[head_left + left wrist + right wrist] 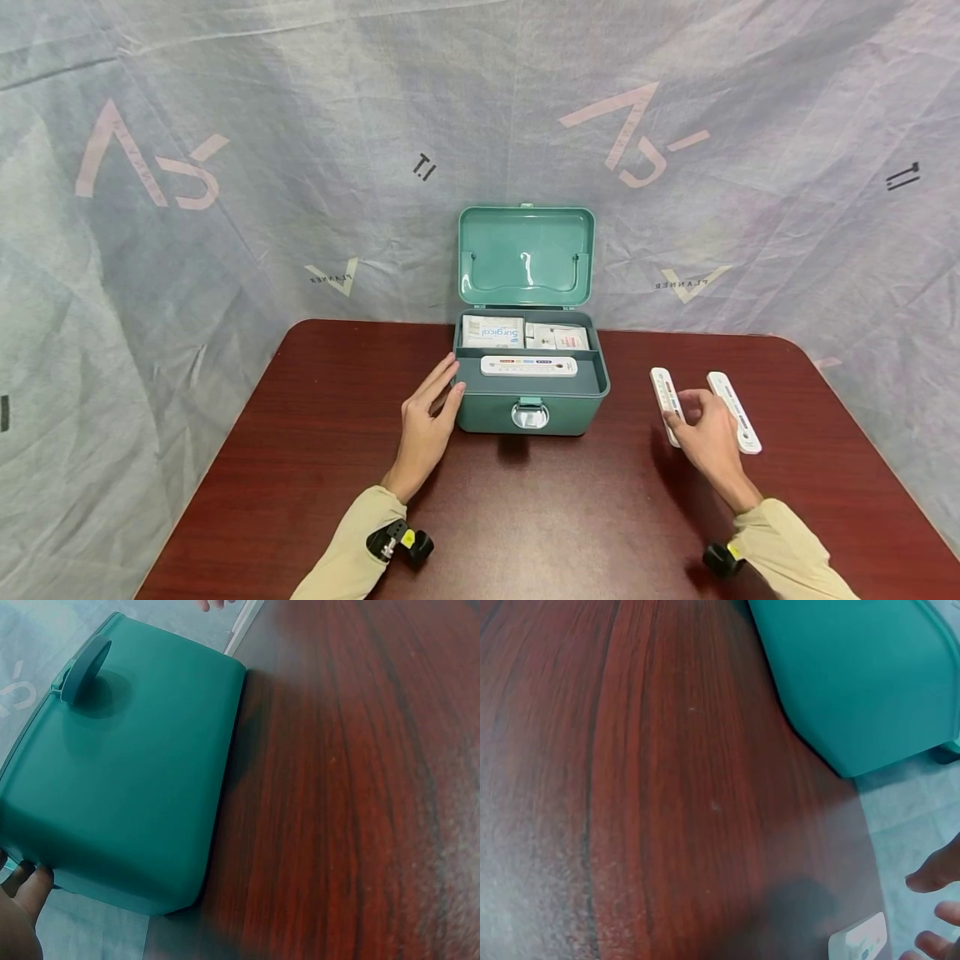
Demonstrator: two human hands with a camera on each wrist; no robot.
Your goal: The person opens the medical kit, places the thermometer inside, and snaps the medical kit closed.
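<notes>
A green first-aid box (pixel 528 412) stands on the table with its lid (pixel 527 258) raised. My left hand (pixel 426 425) rests on its left side, with the fingers nearly straight; in the left wrist view some fingertips (pixel 37 889) touch the wall's edge. A white strip-shaped thermometer (pixel 528 367) with a coloured scale lies in the front compartment. Two similar ones are on the right: a left thermometer (pixel 662 387) and a right thermometer (pixel 735 412). My right hand (pixel 708 433) is over the left one, thumb and fingers apart in the right wrist view, above its near end (pixel 859 939).
In the box's rear compartment sit a white box marked Surgical (pixel 492 331) and smaller white packets (pixel 557 337). A grey printed cloth (pixel 375 125) hangs behind the dark red wooden table (pixel 345 383). The box's front has a metal latch (pixel 530 415).
</notes>
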